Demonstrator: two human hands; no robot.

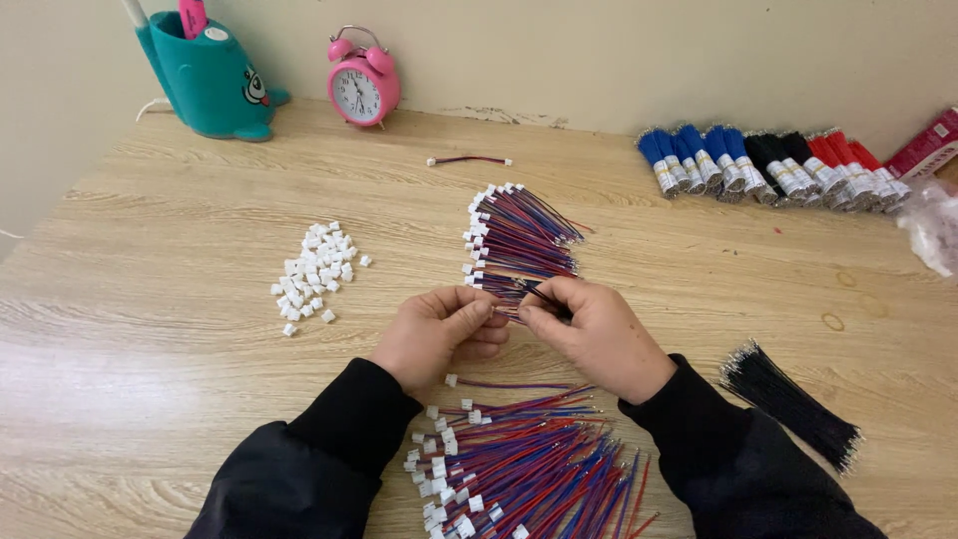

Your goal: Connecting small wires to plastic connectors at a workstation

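Note:
My left hand (439, 334) and my right hand (594, 334) meet at the middle of the wooden table (150, 329). The left hand's fingers pinch a small white connector with red and blue wires. The right hand pinches a thin black wire (540, 292) whose end points at that connector. Just beyond the hands lies a fanned pile of red and blue wires with white connectors (519, 240). A bigger pile of the same wired connectors (519, 469) lies between my forearms. A heap of loose white connectors (317, 271) is to the left.
A bundle of black wires (793, 402) lies right of my right arm. Taped bundles of blue, black and red wires (773, 165) line the back right. A teal pen holder (210, 75), a pink alarm clock (362, 85) and one stray wired connector (469, 160) sit at the back.

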